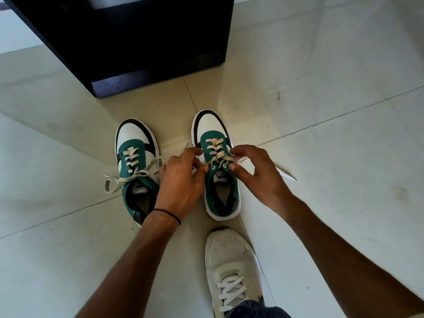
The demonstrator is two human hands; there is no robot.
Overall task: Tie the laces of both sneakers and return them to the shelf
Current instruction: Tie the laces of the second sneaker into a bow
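Sneakers, pair, on floor before dark shelf [137, 42]. Left sneaker [135, 166]: bow tied. Right sneaker [218, 166]: untied; left hand [183, 175] and right hand [254, 171] each pinching its laces [218, 154]. Shelving pending.

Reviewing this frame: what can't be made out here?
- Head view: the left hand covers whatever lace it grips beside the right sneaker.
- The left sneaker heel sits behind the left wrist.
- The dark shelf is cut off by the top edge; its interior is too dark.
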